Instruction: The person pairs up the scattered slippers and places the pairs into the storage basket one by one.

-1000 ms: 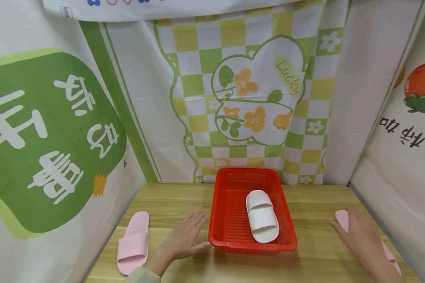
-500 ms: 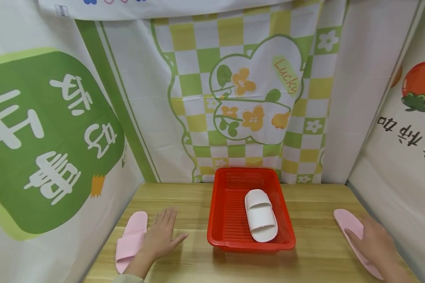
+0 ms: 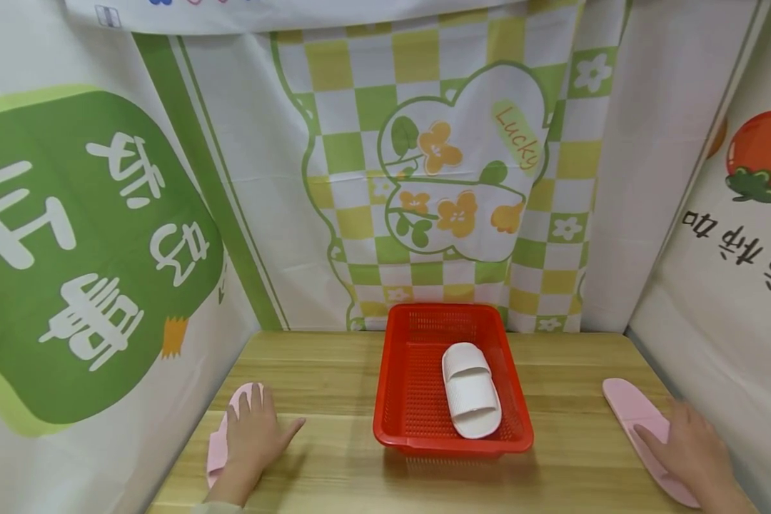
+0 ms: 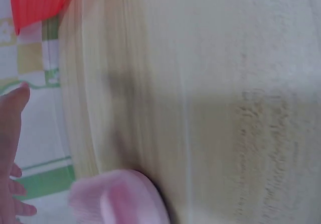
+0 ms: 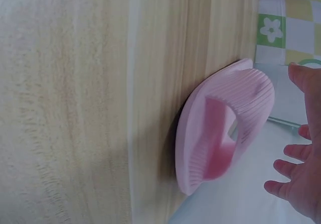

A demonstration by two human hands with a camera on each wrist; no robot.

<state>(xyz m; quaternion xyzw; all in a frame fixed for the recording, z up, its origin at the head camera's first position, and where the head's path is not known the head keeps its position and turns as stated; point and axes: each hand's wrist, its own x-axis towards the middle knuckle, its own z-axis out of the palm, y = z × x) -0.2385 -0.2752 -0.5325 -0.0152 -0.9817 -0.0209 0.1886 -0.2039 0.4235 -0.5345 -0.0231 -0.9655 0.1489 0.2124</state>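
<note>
In the head view, my left hand (image 3: 253,435) spreads over a pink slipper (image 3: 217,451) at the left of the table, hiding much of it. The left wrist view catches that slipper's blurred near end at the bottom, with my fingers apart from it at the left edge. At the right, a second pink slipper (image 3: 630,400) lies slanted on the table. My right hand (image 3: 694,446) hovers over its right side, fingers extended. The right wrist view shows a gap between my fingers and the ribbed strap (image 5: 253,98). A white slipper (image 3: 472,392) lies inside the red basket.
The red plastic basket (image 3: 452,446) stands mid-table, between my hands. Under everything is a wood-grain table (image 3: 334,400). Printed cloths hang around its back and sides, including a green-and-yellow checked panel (image 3: 417,57) behind the basket.
My left hand has moved left from beside the basket to over the left pink slipper. My right hand has drawn back rightward, uncovering the right slipper, which now lies at a slightly different angle.
</note>
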